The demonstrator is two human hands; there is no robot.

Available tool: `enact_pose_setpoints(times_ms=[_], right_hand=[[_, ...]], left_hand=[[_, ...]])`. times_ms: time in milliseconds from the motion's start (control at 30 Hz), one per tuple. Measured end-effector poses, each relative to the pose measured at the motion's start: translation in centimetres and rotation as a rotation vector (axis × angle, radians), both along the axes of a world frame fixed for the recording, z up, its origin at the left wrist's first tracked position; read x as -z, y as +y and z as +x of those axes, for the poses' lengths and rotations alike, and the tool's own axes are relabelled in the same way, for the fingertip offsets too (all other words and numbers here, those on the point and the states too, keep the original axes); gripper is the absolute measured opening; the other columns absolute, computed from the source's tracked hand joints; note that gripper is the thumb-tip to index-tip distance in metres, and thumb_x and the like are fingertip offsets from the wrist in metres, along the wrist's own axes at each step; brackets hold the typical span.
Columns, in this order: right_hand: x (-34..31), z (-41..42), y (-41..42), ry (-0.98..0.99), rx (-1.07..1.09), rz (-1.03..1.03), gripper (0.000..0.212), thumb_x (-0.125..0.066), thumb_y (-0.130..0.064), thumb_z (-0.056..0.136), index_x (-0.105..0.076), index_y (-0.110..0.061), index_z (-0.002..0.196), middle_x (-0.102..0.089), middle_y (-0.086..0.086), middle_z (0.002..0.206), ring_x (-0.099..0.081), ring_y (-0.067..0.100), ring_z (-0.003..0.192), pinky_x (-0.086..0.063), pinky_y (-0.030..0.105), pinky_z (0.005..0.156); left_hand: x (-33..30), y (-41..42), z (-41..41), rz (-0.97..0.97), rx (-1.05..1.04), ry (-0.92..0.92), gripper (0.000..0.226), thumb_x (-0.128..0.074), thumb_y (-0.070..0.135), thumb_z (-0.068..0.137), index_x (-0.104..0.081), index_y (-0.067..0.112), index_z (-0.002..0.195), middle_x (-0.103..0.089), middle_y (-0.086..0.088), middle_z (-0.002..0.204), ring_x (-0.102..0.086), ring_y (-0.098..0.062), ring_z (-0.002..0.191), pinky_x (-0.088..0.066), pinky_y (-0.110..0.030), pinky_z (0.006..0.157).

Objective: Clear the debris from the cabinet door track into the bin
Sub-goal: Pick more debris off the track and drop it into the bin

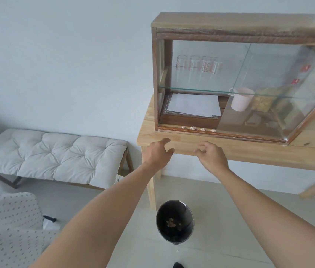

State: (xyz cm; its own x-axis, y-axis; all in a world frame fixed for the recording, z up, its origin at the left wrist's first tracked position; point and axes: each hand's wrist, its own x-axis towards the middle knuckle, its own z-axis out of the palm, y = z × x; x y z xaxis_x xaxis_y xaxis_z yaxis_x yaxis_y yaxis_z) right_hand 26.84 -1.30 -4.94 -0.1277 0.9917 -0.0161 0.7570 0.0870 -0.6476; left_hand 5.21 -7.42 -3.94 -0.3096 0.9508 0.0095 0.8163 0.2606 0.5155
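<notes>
A wooden cabinet (162, 78) with glass sliding doors stands on a light wooden table (249, 151). Its left side is open, and several small pale crumpled bits of debris (192, 128) lie in a row in the bottom door track (172, 129). My left hand (157, 153) hovers below the track in front of the table's edge, fingers apart and empty. My right hand (211, 154) is beside it, fingers loosely curled, holding nothing. A black round bin (175, 222) stands on the floor under the table's left end, with some brown scraps inside.
Inside the cabinet are glass beakers (197, 64) on a glass shelf, a stack of papers (193, 105) and a pink cup (240, 99). A cushioned bench (52, 153) stands against the wall at left. Dotted fabric (8, 219) fills the lower left.
</notes>
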Motion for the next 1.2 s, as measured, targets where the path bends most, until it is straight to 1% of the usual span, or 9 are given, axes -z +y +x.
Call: enact_pose_setpoints(times_ms=[200,333,467,567,667,833,967,1067,1200], right_hand=[[-1.0,-1.0,4.2,0.014,0.001,0.009,0.034,-0.064,-0.045,0.095,-0.073,-0.033,0.126,-0.061,-0.020,0.081,-0.070,0.027,0.103,-0.054,0.038,0.087],[-1.4,-1.9,6.1,0.028,0.011,-0.001,0.037,-0.062,-0.043,0.096,-0.070,-0.035,0.131,-0.073,-0.010,0.100,-0.072,0.026,0.105,-0.056,0.039,0.089],[-1.1,-2.8,8.1,0.020,0.015,0.006,0.037,-0.063,-0.041,0.098,-0.069,-0.033,0.134,-0.077,-0.003,0.108,-0.071,0.028,0.109,-0.054,0.037,0.085],[-0.8,-3.4,9.1,0.000,-0.006,0.000,0.042,-0.062,-0.041,0.100,-0.066,-0.029,0.140,-0.077,0.001,0.123,-0.070,0.030,0.117,-0.055,0.039,0.091],[-0.8,-3.8,9.9,-0.004,-0.030,-0.020,0.042,-0.062,-0.041,0.100,-0.067,-0.029,0.140,-0.076,0.002,0.128,-0.067,0.030,0.123,-0.055,0.041,0.096],[-0.8,-3.9,10.3,-0.015,-0.011,0.014,0.032,-0.064,-0.040,0.098,-0.076,-0.033,0.127,-0.080,0.000,0.115,-0.070,0.030,0.115,-0.057,0.038,0.088],[-0.9,-3.9,10.0,0.002,0.002,0.044,0.022,-0.066,-0.036,0.097,-0.080,-0.034,0.114,-0.080,-0.006,0.102,-0.072,0.027,0.107,-0.054,0.035,0.078],[-0.9,-3.8,9.6,0.025,0.029,0.047,0.017,-0.066,-0.031,0.096,-0.080,-0.032,0.105,-0.068,-0.014,0.082,-0.072,0.025,0.099,-0.047,0.032,0.071],[-0.9,-3.3,8.9,0.047,0.057,0.038,0.012,-0.066,-0.030,0.096,-0.078,-0.032,0.097,-0.066,-0.013,0.071,-0.071,0.025,0.084,-0.050,0.033,0.068]], left_hand=[[-1.1,3.6,-0.3,0.014,-0.023,0.019,0.051,-0.059,0.057,0.097,-0.056,0.042,0.146,-0.075,0.005,0.109,-0.068,-0.026,0.108,-0.057,-0.042,0.086],[-1.7,6.2,-0.1,0.048,-0.031,0.035,0.050,-0.061,0.054,0.098,-0.057,0.040,0.147,-0.075,0.003,0.117,-0.068,-0.026,0.112,-0.056,-0.039,0.085],[-1.9,9.4,0.7,0.063,-0.022,0.056,0.046,-0.063,0.051,0.098,-0.060,0.042,0.142,-0.076,0.005,0.110,-0.068,-0.026,0.110,-0.056,-0.039,0.084],[-1.9,11.3,1.3,0.038,0.011,0.081,0.043,-0.064,0.051,0.096,-0.063,0.044,0.139,-0.078,0.004,0.110,-0.069,-0.026,0.110,-0.053,-0.036,0.082],[-1.8,12.8,1.7,-0.038,0.005,0.095,0.038,-0.062,0.054,0.095,-0.068,0.045,0.132,-0.078,0.005,0.108,-0.070,-0.025,0.107,-0.056,-0.037,0.084],[-0.8,13.4,2.2,-0.009,0.002,0.136,0.025,-0.062,0.047,0.097,-0.077,0.038,0.114,-0.078,0.003,0.101,-0.071,-0.030,0.099,-0.047,-0.035,0.071],[-0.5,13.2,2.2,0.037,-0.015,0.114,0.023,-0.063,0.040,0.095,-0.078,0.039,0.113,-0.079,0.004,0.101,-0.072,-0.029,0.097,-0.055,-0.036,0.076],[-0.6,12.8,2.2,0.058,-0.016,0.099,0.022,-0.063,0.034,0.095,-0.078,0.035,0.111,-0.079,0.004,0.100,-0.072,-0.029,0.098,-0.056,-0.037,0.077],[-0.6,12.1,1.9,0.066,-0.002,0.100,0.020,-0.063,0.032,0.096,-0.077,0.031,0.111,-0.079,0.004,0.104,-0.071,-0.029,0.100,-0.056,-0.037,0.078]])
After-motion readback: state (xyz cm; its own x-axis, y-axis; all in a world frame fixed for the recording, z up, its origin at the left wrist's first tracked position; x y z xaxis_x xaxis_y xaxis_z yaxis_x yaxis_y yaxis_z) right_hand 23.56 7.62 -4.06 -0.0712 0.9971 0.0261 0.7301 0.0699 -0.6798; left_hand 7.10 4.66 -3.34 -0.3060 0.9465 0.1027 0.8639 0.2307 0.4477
